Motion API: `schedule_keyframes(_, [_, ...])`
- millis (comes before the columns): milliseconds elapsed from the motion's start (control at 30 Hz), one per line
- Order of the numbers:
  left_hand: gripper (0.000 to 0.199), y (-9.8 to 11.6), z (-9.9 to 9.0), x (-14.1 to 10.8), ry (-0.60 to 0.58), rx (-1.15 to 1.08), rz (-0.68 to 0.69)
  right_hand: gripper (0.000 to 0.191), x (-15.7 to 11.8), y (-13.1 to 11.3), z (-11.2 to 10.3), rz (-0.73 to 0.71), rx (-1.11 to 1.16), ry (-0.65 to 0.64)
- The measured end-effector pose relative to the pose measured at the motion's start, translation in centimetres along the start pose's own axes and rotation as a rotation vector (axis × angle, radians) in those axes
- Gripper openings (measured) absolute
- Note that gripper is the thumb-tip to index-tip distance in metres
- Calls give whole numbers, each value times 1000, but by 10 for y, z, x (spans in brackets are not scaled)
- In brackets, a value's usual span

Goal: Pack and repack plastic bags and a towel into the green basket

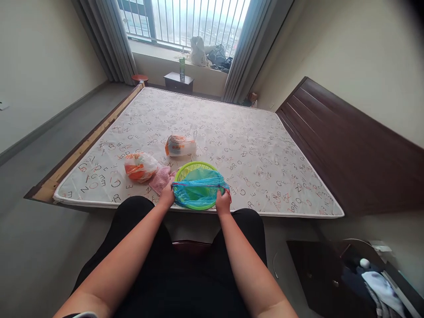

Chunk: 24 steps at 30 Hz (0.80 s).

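A thin blue plastic bag (198,189) is stretched between my hands, with a red drawstring along its top edge. My left hand (167,194) grips the bag's left end, and my right hand (223,199) is closed on its right end. Behind and below the bag, a yellow-green basket (196,165) rests at the mattress's near edge, partly seen through the blue film. A pink cloth (161,179) lies just left of the basket, beside my left hand.
On the patterned mattress (265,176) lie two knotted white-and-orange plastic bags, one (141,167) left of the cloth, one (180,146) behind the basket. A dark headboard (347,150) stands right. A nightstand (331,274) with clothes is at the lower right.
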<state>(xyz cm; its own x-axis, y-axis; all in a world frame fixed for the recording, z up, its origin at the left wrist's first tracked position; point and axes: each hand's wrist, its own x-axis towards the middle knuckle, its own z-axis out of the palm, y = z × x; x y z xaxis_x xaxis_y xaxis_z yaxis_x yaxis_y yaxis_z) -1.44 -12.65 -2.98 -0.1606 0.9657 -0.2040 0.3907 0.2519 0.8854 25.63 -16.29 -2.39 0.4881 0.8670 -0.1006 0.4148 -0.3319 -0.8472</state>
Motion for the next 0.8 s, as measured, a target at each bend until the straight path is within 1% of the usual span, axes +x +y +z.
schedule_keyframes(67, [40,0,0,7,15,-98,0,38,-2,-1,-5,-41,-43,9])
schedule_keyframes(200, [44,3,-1,17,57,-400,-7,42,-6,-4,-13,-93,-98,-19])
schedule_keyframes(300, [45,11,-6,15,77,-480,37,46,-8,-7,-17,-102,-137,-75])
schedule_keyframes(333, [45,14,-8,13,73,-465,66,49,-8,-8,-19,-99,-152,-91])
schedule_keyframes(400, [43,19,-14,7,52,-368,141,59,-7,-9,-23,-98,-176,-122])
schedule_keyframes(467, [42,24,-19,2,39,-228,248,68,-5,-10,-27,-100,-182,-149])
schedule_keyframes(533, [42,27,-22,-1,21,-99,368,72,-3,-9,-31,-118,-162,-184])
schedule_keyframes(600, [37,28,-23,-2,-18,-4,458,68,-2,-7,-33,-130,-134,-229])
schedule_keyframes(667, [25,27,-23,-2,-48,49,501,61,-2,-5,-34,-118,-108,-251])
schedule_keyframes(733, [18,27,-24,-1,-24,49,528,55,-2,-4,-33,-101,-79,-225])
schedule_keyframes(800, [22,29,-25,-1,19,20,532,52,-3,-5,-32,-113,-40,-174])
